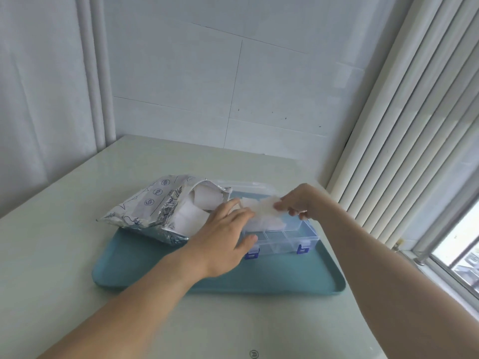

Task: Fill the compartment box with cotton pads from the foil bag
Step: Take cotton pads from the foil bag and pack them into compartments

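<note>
**Over the tray: pads going in, front row still bare**

On the blue tray you've got the clear compartment box sitting open, with the foil bag lying on its side just left of it, mouth facing the box. Your right hand has a pinching grip on a bunch of cotton pads above the back compartments. Your left hand rests at the box's left end with fingers fairly straight, touching the pads, not clenched on anything I can make out. Progress-wise, I'd say you're partway: white pads fill some of the back section, but the front compartments look empty. Plenty of pads still show in the bag's mouth, so lots left to move.
</note>
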`<action>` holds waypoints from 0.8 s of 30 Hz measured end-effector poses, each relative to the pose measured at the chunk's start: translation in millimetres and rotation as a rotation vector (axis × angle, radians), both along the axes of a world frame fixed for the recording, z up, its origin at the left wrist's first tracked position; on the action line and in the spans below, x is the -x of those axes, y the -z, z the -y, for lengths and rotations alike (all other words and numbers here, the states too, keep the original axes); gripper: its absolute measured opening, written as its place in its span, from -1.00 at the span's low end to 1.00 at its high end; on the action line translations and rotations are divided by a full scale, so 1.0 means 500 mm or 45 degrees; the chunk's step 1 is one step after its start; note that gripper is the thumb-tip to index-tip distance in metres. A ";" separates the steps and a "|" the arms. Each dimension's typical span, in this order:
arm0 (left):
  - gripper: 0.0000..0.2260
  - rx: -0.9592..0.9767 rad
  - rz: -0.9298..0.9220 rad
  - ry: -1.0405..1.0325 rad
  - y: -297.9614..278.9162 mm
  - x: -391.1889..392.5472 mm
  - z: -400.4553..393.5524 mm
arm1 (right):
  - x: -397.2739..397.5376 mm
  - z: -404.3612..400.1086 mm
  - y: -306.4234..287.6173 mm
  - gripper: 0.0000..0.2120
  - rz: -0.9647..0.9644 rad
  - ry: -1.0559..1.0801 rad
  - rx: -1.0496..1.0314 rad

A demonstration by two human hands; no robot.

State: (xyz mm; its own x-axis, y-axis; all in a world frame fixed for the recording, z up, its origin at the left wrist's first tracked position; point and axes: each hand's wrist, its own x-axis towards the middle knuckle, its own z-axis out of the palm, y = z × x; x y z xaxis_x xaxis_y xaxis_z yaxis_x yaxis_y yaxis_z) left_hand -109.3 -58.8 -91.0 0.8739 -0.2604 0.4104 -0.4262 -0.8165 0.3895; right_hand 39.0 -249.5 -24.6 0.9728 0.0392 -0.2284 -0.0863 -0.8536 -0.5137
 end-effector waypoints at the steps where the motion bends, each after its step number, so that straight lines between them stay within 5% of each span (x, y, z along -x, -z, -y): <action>1: -0.53 -0.023 -0.016 -0.002 0.001 0.000 0.000 | -0.003 -0.006 0.002 -0.60 -0.018 -0.013 0.051; 3: -0.52 -0.060 -0.035 -0.010 0.003 -0.001 -0.001 | -0.010 -0.010 0.005 -0.62 -0.033 -0.014 0.036; 7: -0.54 -0.073 -0.032 -0.015 0.007 -0.003 0.003 | -0.022 0.012 -0.011 -0.78 0.034 0.068 -0.508; 10: -0.56 -0.064 -0.033 -0.011 0.007 -0.002 0.005 | -0.020 0.041 -0.028 -0.92 -0.047 -0.142 -0.759; 17: -0.59 -0.022 -0.040 -0.005 0.008 -0.002 0.002 | -0.017 0.030 -0.001 -0.85 0.072 -0.365 -0.429; 24: -0.61 -0.011 -0.022 -0.007 0.006 -0.003 0.001 | -0.012 0.010 -0.002 -0.92 0.360 -0.244 -0.557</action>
State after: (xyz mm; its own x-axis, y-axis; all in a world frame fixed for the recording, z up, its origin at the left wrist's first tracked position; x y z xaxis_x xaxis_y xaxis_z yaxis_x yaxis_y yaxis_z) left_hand -107.6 -59.5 -94.2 0.8823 -0.2587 0.3931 -0.4148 -0.8221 0.3900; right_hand 44.8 -254.2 -23.6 0.9600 0.2538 0.1180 0.2423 -0.5426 -0.8043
